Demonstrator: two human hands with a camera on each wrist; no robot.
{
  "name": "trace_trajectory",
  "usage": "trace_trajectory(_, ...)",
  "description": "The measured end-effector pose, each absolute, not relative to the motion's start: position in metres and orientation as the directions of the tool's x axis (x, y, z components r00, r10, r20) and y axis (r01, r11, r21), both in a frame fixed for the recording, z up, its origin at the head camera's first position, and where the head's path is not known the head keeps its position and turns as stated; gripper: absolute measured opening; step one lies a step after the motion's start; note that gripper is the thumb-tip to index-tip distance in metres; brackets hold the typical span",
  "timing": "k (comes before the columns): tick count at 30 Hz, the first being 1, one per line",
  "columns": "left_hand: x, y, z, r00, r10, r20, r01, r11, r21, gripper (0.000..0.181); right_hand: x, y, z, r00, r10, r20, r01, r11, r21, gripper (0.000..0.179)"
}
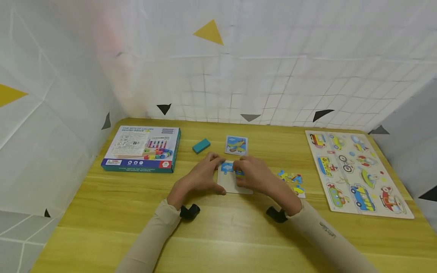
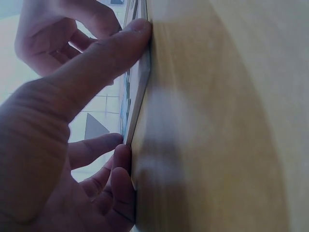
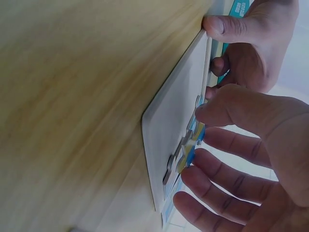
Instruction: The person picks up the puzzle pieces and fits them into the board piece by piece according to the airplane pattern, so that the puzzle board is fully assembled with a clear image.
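The puzzle board (image 1: 229, 186) is lying mid-bench (image 1: 222, 235). The left hand (image 1: 201, 175) is holding its left side, thumb and fingers spanning the corners; the right hand's (image 1: 255, 175) grip is pinching a blue-and-yellow piece (image 3: 190, 149) at its surface. Loose pieces (image 1: 298, 190) are lying rightward (a teal block (image 1: 201, 146) is resting beyond, leftward).

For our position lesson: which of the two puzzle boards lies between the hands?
The small board, partly filled and held by the left hand; the large vehicle board lies farther right.
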State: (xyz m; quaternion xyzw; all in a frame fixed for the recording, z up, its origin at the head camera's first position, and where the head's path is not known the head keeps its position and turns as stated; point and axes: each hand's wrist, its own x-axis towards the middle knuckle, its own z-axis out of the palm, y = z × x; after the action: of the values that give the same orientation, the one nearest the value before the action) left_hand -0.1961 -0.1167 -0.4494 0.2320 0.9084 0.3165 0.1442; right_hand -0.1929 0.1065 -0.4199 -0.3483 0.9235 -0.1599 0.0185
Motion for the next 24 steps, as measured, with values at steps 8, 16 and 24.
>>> trace_trajectory(8,-0.196,-0.117,-0.449,-0.846,0.522,-0.109,0.340,0.686,0.644,0.105,-0.192,0.098,-0.420,-0.757,-0.650,0.067,-0.635,0.707,-0.312,0.026)
trace_trajectory(16,-0.197,-0.117,-0.451,-0.841,0.533,-0.099,0.353,0.677,0.646,0.103,-0.192,0.090,-0.423,-0.742,-0.664,0.094,-0.654,0.685,-0.321,0.027)
trace_trajectory(24,-0.196,-0.118,-0.451,-0.839,0.536,-0.095,0.352,0.667,0.656,0.101,-0.192,0.083,-0.426,-0.738,-0.667,0.105,-0.659,0.677,-0.329,0.026)
